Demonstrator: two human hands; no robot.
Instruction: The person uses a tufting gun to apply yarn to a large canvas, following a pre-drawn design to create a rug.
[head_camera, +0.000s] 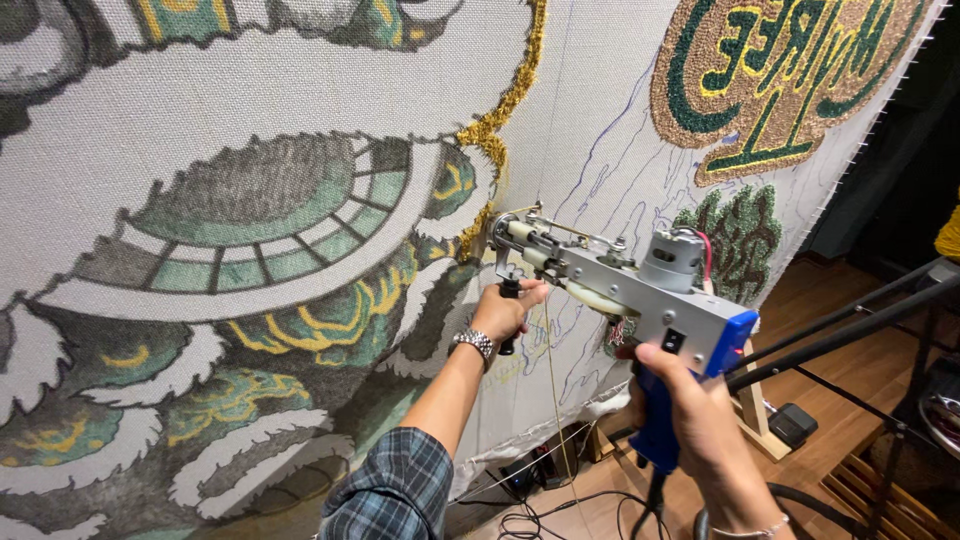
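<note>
Closest to me, my right hand (700, 420) is clenched around the blue grip of the tufting gun (625, 285) — my left hand (505, 310) grasps its black front handle. Its needle end presses against the stretched cloth (300, 120), beside the gold yarn line (500, 120).

the tufting gun (640, 285) is a grey metal tool with a blue handle and blue rear end, a silver motor on top. it is held level, its needle tip pressed to the stretched cloth (560, 150) at a gold yarn line (490, 130).
</note>
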